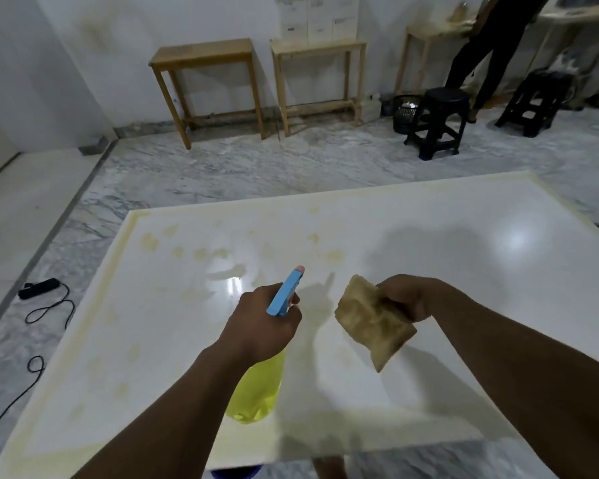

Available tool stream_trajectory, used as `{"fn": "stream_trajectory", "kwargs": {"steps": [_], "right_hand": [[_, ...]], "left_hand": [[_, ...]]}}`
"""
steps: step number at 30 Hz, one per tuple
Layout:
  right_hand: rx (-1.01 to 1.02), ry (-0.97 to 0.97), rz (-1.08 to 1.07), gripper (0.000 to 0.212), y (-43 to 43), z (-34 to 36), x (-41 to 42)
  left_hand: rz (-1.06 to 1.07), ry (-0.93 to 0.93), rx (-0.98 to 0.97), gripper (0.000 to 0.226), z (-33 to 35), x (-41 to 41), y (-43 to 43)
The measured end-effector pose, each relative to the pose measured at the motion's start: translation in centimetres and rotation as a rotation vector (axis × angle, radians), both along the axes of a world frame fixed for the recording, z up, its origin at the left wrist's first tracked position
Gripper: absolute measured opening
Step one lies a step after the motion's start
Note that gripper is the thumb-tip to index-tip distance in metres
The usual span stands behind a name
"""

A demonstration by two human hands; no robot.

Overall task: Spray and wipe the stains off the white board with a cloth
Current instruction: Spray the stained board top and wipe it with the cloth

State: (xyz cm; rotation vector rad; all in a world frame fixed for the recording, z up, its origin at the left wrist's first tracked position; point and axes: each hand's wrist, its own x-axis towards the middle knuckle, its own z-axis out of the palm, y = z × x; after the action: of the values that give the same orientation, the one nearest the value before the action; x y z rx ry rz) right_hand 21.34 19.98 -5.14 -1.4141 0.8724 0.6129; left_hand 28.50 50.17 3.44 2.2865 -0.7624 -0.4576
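"Two hands over the white board [446, 243], so what does each hold?"

"The left hand [261, 330] is wrapped round the neck of the spray bottle [256, 388]. Its blue head points to twelve o'clock and its yellow body hangs below the wrist. The right hand [408, 295] pinches a brownish cloth [370, 323] by one edge, and the rest droops toward seven o'clock."

"Is a finger on the trigger?"

"I cannot tell, because the hand hides it."

"And the board itself?"

"It lies flat beneath both hands. Yellowish stains [149, 242] cluster toward ten and eleven o'clock, with fainter ones down its nine o'clock side."

"Anything round about?"

"A power strip [39, 288] with its cable lies on the marble floor [256, 160] at nine o'clock. Wooden tables [204, 53] stand at twelve and black stools [440, 122] at two, near a person in dark trousers [488, 46]."
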Motion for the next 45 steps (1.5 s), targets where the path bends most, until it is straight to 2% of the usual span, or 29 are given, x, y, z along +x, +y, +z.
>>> {"fn": "stream_trajectory", "kwargs": {"steps": [2, 4, 7, 10, 12, 14, 17, 20, 27, 34, 39, 42, 43, 45], "right_hand": [[-0.115, 0.002, 0.021, 0.024, -3.6, 0.4, 6.3], [-0.337, -0.033, 0.053, 0.025, -6.7, 1.4, 12.9], [-0.701, -0.115, 0.219, 0.021, -9.1, 2.9, 22.4], [-0.982, -0.21, 0.428, 0.012, -10.7, 1.8, 30.3], [-1.079, -0.236, 0.496, 0.026, -11.1, -0.8, 33.5], [-1.073, -0.228, 0.531, 0.044, -10.9, -4.6, 35.2], [-1.076, -0.222, 0.616, 0.053, -8.0, -10.5, 34.0], [-1.173, -0.399, 0.539, 0.057, -5.7, -13.9, 30.1], [-1.15, -0.491, 0.456, 0.059, 3.0, -12.6, 15.0], [-1.19, -0.385, 0.449, 0.064, 16.7, -12.6, -2.0], [-1.077, -0.327, 0.498, 0.063, 22.1, -11.9, -9.1], [-0.944, -0.36, 0.386, 0.048, 20.4, -8.7, -9.0], [-0.88, -0.347, 0.279, 0.04, 19.3, -6.9, -8.2], [-0.615, -0.362, -0.09, 0.019, 16.8, -3.3, -6.0]], "left_hand": [[0.004, 0.014, 0.004, 0.006, -0.9, 3.6, -1.5], [0.022, 0.037, 0.015, 0.008, -1.4, 7.2, -3.1], [0.039, 0.042, 0.03, 0.009, -2.0, 11.9, -4.6], [0.066, 0.019, 0.042, 0.009, -3.0, 16.1, -5.5], [0.078, 0.023, 0.043, 0.006, -3.9, 17.6, -5.2], [0.08, 0.046, 0.042, 0.013, -4.9, 18.3, -4.8], [0.091, 0.081, 0.065, 0.018, -6.7, 18.7, -4.0], [0.094, 0.098, 0.076, 0.014, -8.0, 17.5, -2.9], [0.056, 0.089, 0.075, 0.012, -6.1, 11.1, 1.2], [-0.015, 0.061, 0.063, 0.011, -3.5, 1.0, 8.4], [-0.053, 0.035, 0.101, 0.002, -2.9, -4.1, 13.1], [-0.067, 0.034, 0.109, 0.003, -1.8, -4.7, 14.2], [-0.069, 0.032, 0.108, 0.003, -1.5, -4.4, 14.2], [-0.062, 0.025, 0.094, 0.003, -0.7, -3.3, 13.8]]}}
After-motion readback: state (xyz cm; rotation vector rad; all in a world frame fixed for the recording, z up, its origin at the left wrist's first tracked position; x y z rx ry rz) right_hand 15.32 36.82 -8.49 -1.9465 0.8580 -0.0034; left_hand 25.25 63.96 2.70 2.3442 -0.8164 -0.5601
